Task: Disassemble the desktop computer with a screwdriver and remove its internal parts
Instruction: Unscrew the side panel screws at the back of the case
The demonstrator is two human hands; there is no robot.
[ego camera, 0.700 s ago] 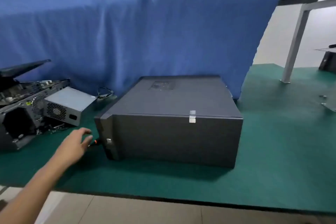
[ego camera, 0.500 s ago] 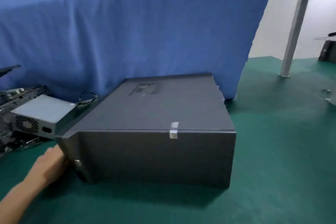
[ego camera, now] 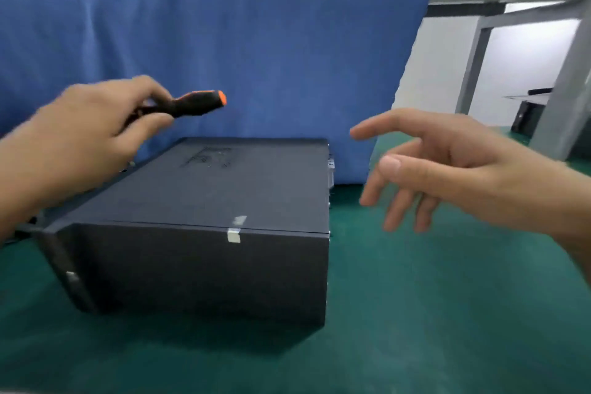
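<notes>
Looks down at a dark grey desktop computer [ego camera: 204, 201] lying flat on a green worktop [ego camera: 447, 313], in the middle of the view, closed on every side that shows. Turns one long side towards the camera, with a thicker, darker panel at the left end. Carries a small strip of pale tape [ego camera: 235, 232] across the seam where the top cover meets the near side, and a patch of vent slots [ego camera: 206, 157] near the far edge of the top cover. Shows bits of pale metal at the far right corner, too blurred to name.

Raised in the air above the left end of the computer, not touching it: the left hand [ego camera: 86, 137], fingers and thumb curled round a screwdriver [ego camera: 192, 104]. Grips the black handle at the shaft end, with the orange-tipped butt pointing right; metal shaft hidden by the fingers.

Raised to the right of the computer, clear of it and above the worktop: the right hand [ego camera: 447, 169] — released, holding nothing, fingers spread and loosely bent, pointing left, well apart from the screwdriver.

Behind it all, a blue cloth [ego camera: 256, 41] hanging down to the worktop just behind the computer. Beyond its right edge, a grey metal frame [ego camera: 473, 64] against a white wall.
</notes>
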